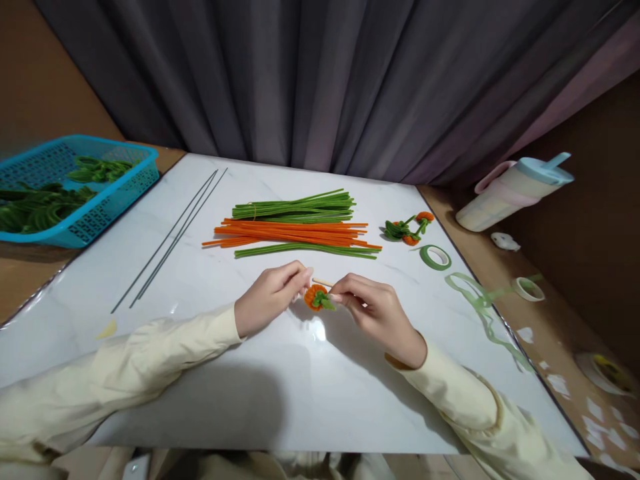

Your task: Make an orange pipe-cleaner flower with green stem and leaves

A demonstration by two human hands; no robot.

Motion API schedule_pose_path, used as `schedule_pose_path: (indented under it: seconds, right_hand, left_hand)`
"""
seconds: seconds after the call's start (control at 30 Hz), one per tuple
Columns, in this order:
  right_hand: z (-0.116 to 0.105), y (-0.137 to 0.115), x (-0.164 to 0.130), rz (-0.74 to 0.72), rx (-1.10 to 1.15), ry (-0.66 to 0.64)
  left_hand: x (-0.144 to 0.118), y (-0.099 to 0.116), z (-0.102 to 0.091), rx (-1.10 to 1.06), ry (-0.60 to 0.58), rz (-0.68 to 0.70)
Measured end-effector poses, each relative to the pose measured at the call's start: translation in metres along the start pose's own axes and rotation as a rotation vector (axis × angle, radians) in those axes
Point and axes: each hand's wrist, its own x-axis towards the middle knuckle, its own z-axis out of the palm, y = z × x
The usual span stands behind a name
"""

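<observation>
Near the middle of the table, my left hand (274, 297) pinches a small orange fuzzy pumpkin (313, 298) made of pipe cleaners, with green leaf pieces (325, 302) on it. My right hand (379, 313) is closed on a thin wooden stick (323, 283), whose end points toward the left fingertips. The right fingertips also lie close to the green pieces; whether they touch them I cannot tell. Just beyond the hands lie orange pipe cleaners (295, 232), a tied green bundle (295, 208) and a few loose green pipe cleaners (307, 250).
Finished orange-and-green pieces (410, 230) lie at right, beside a green tape roll (429, 257) and tangled green tape strips (480, 303). A tumbler (513, 193) stands beyond. At left are thin dark wires (175, 240) and a blue basket (113, 198) holding green pieces.
</observation>
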Motion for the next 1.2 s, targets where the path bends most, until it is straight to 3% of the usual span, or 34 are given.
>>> schedule_pose_path:
  seconds: [0.07,0.27,0.5,0.63,0.73,0.87,0.97,1.1,1.2]
  right_hand:
    - [0.002,0.001,-0.003,-0.106,-0.013,0.009]
    - [0.006,0.004,-0.007,-0.209,-0.022,0.03]
    - [0.012,0.01,-0.009,-0.307,-0.077,0.053]
    - [0.016,0.011,-0.01,-0.326,-0.093,0.041]
    - [0.016,0.011,-0.011,-0.289,-0.082,-0.003]
    - [0.011,0.007,-0.008,-0.188,-0.054,-0.098]
    - [0.007,0.003,-0.003,-0.08,0.022,-0.172]
    - [0.007,0.004,-0.001,-0.029,0.055,-0.194]
    - [0.012,0.012,-0.006,-0.17,-0.046,-0.131]
  left_hand:
    - [-0.003,0.006,-0.002,0.087,-0.074,0.004]
    - [-0.013,0.017,0.0,0.277,-0.103,0.151]
    - [-0.009,0.019,-0.005,0.207,-0.351,-0.11]
    - [-0.008,0.017,-0.005,0.207,-0.424,-0.123]
    - [-0.009,0.014,-0.001,0.297,-0.427,-0.033]
    - [-0.013,0.008,0.003,0.649,-0.345,0.118]
    - [-0.015,0.003,0.003,0.831,-0.355,0.219]
    - [-0.015,0.001,0.003,0.832,-0.382,0.228]
    - [-0.012,0.0,0.003,0.701,-0.355,0.142]
